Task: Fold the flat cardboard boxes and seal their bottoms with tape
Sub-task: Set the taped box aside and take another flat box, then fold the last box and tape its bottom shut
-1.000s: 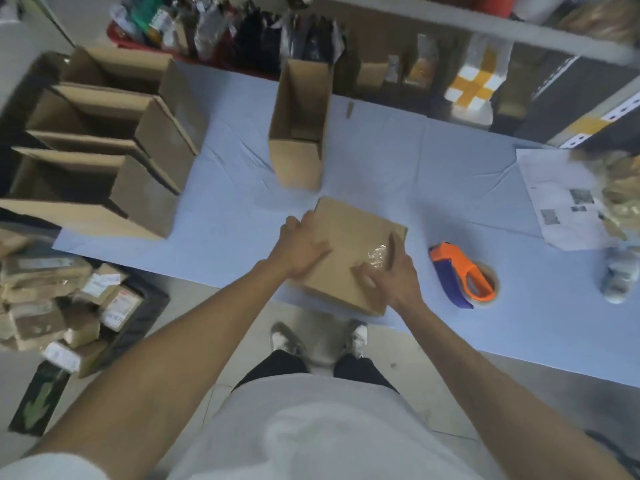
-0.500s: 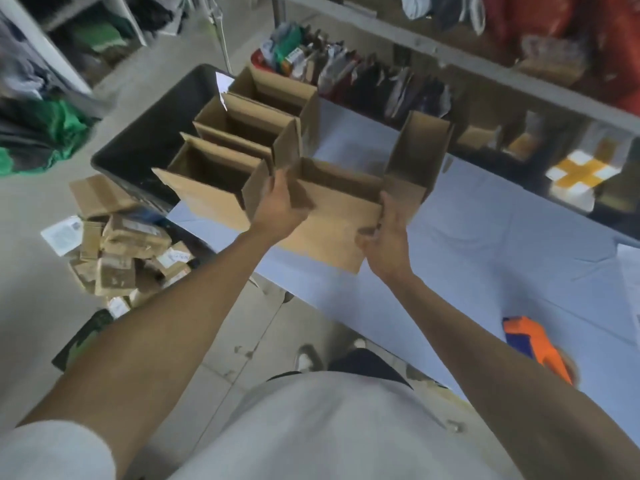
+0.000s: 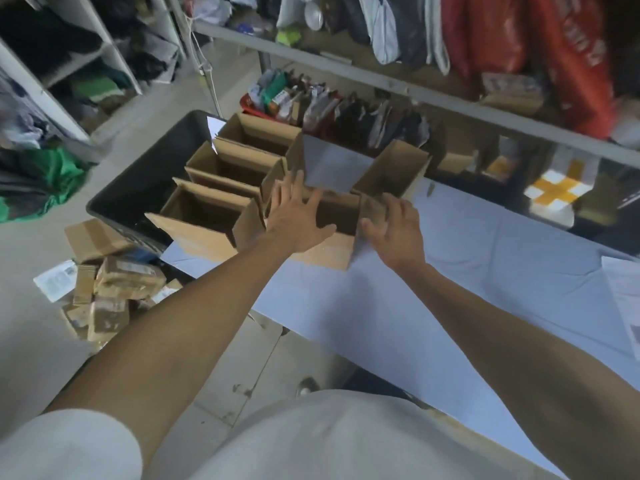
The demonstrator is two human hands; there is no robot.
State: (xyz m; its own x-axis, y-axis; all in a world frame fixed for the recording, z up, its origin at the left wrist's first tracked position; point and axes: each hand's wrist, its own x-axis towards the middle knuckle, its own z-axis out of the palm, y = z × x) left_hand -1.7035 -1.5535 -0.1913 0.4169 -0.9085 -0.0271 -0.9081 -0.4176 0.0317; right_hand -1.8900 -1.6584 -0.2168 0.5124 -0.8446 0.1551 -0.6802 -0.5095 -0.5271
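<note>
The folded box (image 3: 325,237), held up in both hands half a second ago, now sits open side up on the blue tabletop (image 3: 450,271) at frame centre, next to the row of boxes on its left. The left hand (image 3: 298,213) lies flat over its open top with fingers spread and straight; the right hand (image 3: 394,223) rests loosely at its right flap, fingers relaxed and gripping nothing. Five open boxes are in view: this one, three nested in a row (image 3: 225,188) toward the upper left, and one apart (image 3: 391,171) at upper centre. The tape dispenser is out of frame. The left hand hides the box's left wall. Small parcels (image 3: 107,292) on the floor at lower left are too blurred to count.
</note>
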